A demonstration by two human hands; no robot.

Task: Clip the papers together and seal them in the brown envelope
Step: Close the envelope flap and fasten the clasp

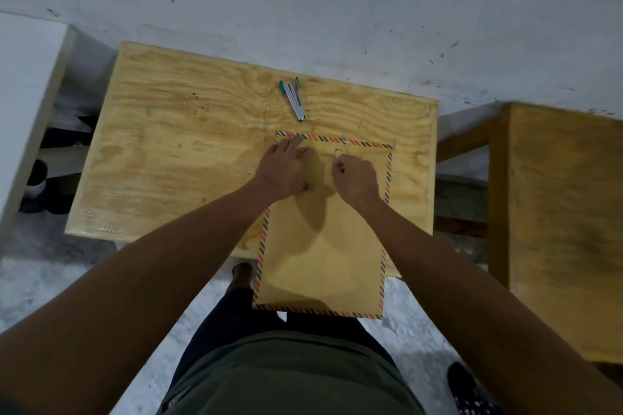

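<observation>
Brown envelope (320,246) striped-edged; left hand (285,172) flat on it, right hand (355,178) pinching string (341,149).

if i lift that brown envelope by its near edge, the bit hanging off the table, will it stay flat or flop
The brown envelope would probably bend: it is a wide, thin sheet. Its near end already overhangs the table without sagging, so some stiffness seems likely. The left hand presses flat on its far end while the right hand pinches its string, so it may pivot rather than lift.
</observation>
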